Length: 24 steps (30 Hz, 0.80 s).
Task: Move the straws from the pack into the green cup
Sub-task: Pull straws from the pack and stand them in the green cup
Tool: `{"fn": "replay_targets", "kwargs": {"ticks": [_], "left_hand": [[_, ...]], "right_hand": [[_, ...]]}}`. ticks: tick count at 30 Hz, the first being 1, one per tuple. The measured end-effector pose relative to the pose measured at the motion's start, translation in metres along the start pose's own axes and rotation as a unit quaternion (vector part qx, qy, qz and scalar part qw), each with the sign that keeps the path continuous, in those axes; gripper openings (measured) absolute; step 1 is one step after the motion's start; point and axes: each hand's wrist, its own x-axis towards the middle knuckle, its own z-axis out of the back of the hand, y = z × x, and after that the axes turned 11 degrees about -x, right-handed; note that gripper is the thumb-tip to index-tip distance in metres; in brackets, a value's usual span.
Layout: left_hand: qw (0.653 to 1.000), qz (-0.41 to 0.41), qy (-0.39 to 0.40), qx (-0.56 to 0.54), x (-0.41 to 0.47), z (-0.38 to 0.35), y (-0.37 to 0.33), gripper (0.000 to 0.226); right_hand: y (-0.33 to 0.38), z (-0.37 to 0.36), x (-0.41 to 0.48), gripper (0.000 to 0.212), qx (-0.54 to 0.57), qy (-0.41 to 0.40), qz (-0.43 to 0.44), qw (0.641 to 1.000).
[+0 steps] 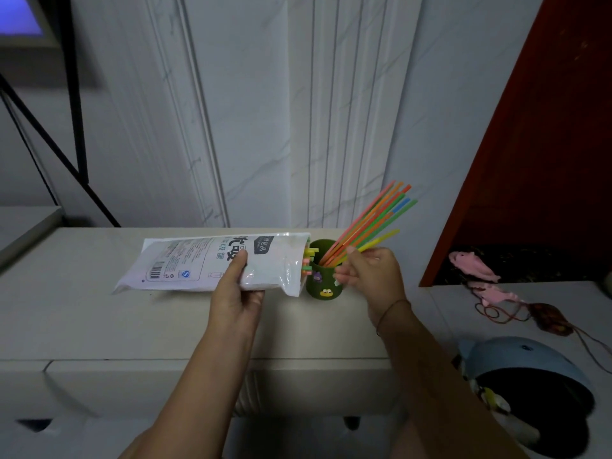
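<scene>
Now bright straws fan from the green cup, right hand pinching them, left hand gripping the white pack.

A pink toy is lying on the right counter beside a red panel. A blue bin is sitting below, and a screen is glowing top left.
</scene>
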Motion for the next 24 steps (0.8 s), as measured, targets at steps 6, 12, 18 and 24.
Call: {"fn": "replay_targets", "kwargs": {"ticks": [6,12,18,24], "left_hand": [[1.000,-0.001,0.004,-0.003,0.000,0.000,-0.003,0.025],[1.000,0.000,0.002,0.000,0.002,0.000,0.001,0.036],[1.000,0.002,0.013,0.007,0.001,0.001,0.003,0.031],[0.999,0.002,0.029,0.036,-0.005,0.003,0.009,0.026]], "right_hand": [[-0.003,0.012,0.007,0.010,0.113,-0.036,-0.033,0.992],[-0.004,0.015,0.006,0.013,0.122,-0.039,-0.046,0.991],[-0.005,0.009,-0.009,0.008,0.007,0.060,-0.010,0.998],[-0.001,-0.010,-0.015,0.020,-0.114,0.144,0.071,0.980]]}}
